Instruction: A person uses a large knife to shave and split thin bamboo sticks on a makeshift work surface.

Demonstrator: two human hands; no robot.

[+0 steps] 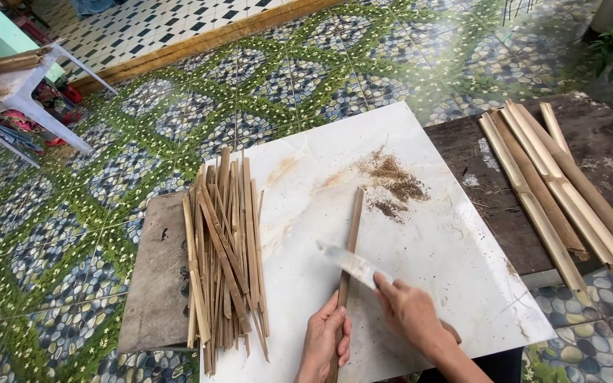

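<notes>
Near edge: my left hand [324,340] is wrapped around the near end of a thin bamboo strip [350,245], fingers closed on it, pinning it flat on the white marble-look slab [448,248]. The strip runs near to far up the middle of the slab.

My right hand [414,315] is clenched on the handle of a knife [352,264], index finger laid along the spine. The blade is motion-blurred and crosses the strip roughly mid-length, tip pointing left.

Step in hand, by my read: shaving or splitting this one strip. Next stroke needs the blade kept on a shallow line along the grain and the left fingers kept clear of the edge. The left hand sits close to the blade, so a slip is the main risk.

Left of the strip: a loose pile of thin strips [223,262], straddling the slab edge and a grey board [156,276].

Further out: brown shavings and dust [395,186] on the slab. Far right: wider split bamboo slats [558,188] on a dark wooden bench [604,142].

Far left: a white plastic stool [26,96] on the patterned tile floor [79,234].

No packages, labels or signs in view.
</notes>
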